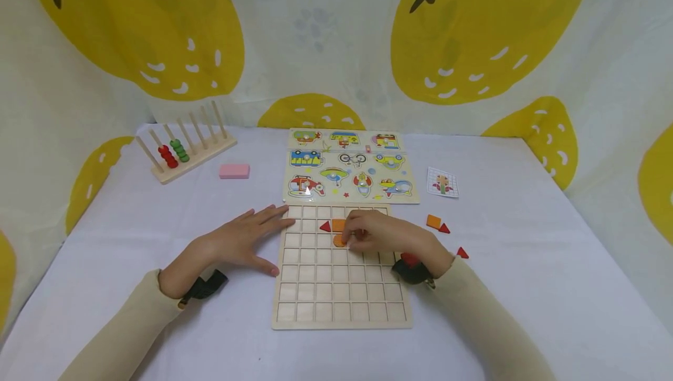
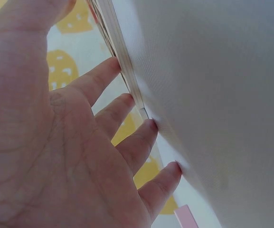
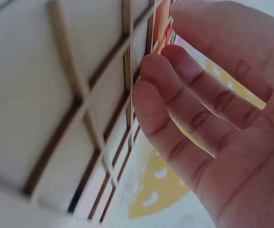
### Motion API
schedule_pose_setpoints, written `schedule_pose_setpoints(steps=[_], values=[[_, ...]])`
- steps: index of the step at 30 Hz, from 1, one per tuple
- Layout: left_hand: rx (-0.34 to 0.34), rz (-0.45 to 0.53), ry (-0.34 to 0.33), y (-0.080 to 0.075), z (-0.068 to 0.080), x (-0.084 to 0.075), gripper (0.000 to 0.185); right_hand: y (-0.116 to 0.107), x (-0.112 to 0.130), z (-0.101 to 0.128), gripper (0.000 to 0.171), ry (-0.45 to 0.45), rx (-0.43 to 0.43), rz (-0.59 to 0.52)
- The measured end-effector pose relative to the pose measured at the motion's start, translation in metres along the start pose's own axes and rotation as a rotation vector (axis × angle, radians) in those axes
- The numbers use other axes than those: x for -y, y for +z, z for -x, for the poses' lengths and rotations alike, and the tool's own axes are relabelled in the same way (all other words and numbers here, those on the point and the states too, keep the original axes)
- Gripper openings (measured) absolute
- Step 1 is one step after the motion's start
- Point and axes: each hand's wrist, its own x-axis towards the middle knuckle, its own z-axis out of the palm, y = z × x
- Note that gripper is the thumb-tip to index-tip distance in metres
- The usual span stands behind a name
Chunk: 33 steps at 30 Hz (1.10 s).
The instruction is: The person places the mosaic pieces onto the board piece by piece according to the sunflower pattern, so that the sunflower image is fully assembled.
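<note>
A wooden grid board (image 1: 342,313) lies flat on the table. My left hand (image 1: 239,241) spreads its fingers along its left edge; fingertips (image 2: 150,124) touch the rim in the left wrist view. Over the board's upper middle, my right hand (image 1: 381,234) pinches a small orange piece (image 1: 339,241), partly hidden by the fingertips, down at a cell. Curled fingers (image 3: 153,102) are close to the grid in the right wrist view. Just above that piece sits an orange square (image 1: 339,225), with a red triangle (image 1: 325,227) to its left.
Right of the board lie an orange tile (image 1: 433,221), red triangles (image 1: 462,252) and a pattern card (image 1: 443,183). A vehicle puzzle (image 1: 351,177) adjoins the board's far edge. Further left are a pink block (image 1: 234,171) and a peg rack (image 1: 197,159) with red and green beads.
</note>
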Motion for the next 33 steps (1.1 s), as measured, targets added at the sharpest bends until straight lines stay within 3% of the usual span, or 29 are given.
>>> schedule_pose_setpoints(steps=[16, 23, 33], values=[[0.007, 0.002, -0.025, 0.001, 0.000, -0.001, 0.098, -0.021, -0.030, 0.053, 0.010, 0.052, -0.128, -0.043], [0.008, 0.001, -0.026, 0.002, -0.001, 0.000, 0.098, -0.028, -0.042, 0.072, 0.013, 0.076, -0.181, -0.007], [0.000, 0.007, -0.007, 0.001, 0.000, 0.002, 0.099, -0.032, -0.057, 0.085, 0.014, 0.185, -0.168, -0.043]])
